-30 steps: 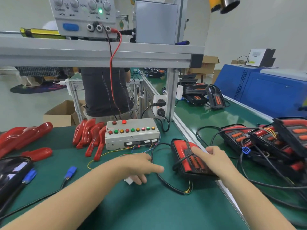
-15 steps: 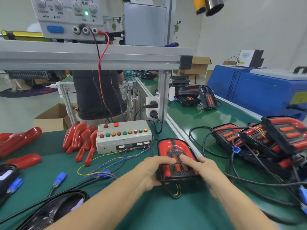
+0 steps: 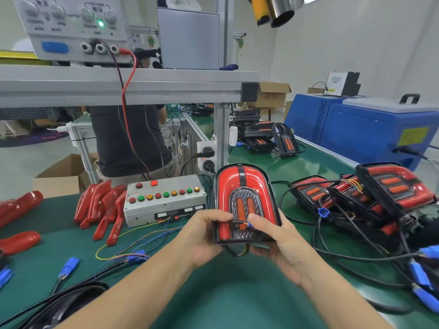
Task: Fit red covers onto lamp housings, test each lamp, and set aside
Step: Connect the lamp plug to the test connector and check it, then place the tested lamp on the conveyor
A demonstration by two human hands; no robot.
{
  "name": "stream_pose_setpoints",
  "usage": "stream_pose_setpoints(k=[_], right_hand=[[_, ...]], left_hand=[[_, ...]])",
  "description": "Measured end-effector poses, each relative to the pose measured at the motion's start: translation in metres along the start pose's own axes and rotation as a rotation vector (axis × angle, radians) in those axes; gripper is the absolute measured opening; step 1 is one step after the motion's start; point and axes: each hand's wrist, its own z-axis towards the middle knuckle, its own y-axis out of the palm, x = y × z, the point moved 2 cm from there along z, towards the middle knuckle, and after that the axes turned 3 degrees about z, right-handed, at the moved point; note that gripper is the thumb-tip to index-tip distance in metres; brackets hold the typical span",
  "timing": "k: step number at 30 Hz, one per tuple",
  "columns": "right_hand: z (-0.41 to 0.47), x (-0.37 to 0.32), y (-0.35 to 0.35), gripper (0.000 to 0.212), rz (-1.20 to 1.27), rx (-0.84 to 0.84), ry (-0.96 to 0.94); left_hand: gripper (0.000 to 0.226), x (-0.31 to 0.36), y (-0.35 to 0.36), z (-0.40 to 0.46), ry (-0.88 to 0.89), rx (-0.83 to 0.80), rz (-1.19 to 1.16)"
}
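While both hands hold it tilted up toward the camera above the green counter [image 3: 225, 293], the tail lamp [image 3: 245, 203] shows its red cover face, a black strip down the middle and two orange bars inside a grey arch. The left hand [image 3: 202, 236] grips the lamp's lower left edge, thumb curled across the front; the right hand [image 3: 278, 238] grips the lower right edge, thumb pressed near a thin wire end on the face. Black cable with yellow wires hangs below the lamp. Just behind sits a grey test box [image 3: 164, 200] with coloured buttons, and loose red covers [image 3: 102, 205] lie to its left. A pile of finished lamps [image 3: 370, 198] with tangled cables rests on the counter to the right.
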Motion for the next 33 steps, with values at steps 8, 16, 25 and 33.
stream_pose_setpoints(k=[8,16,25,33], right_hand=[[0.017,-0.040,-0.005,0.067,-0.002,0.100,-0.081],[0.045,-0.136,-0.086,0.060,-0.004,0.469,-0.285],[0.097,-0.138,-0.138,0.089,-0.518,0.848,-0.257],[0.113,-0.126,-0.146,0.069,-1.011,0.945,-0.008]], left_hand=[[0.041,0.020,0.021,0.002,0.078,0.022,0.053],[0.059,0.037,-0.020,-0.025,0.066,0.244,0.436],[0.053,0.061,-0.072,-0.073,0.098,0.474,0.764],[0.028,0.064,-0.124,-0.108,0.067,0.564,1.170]])
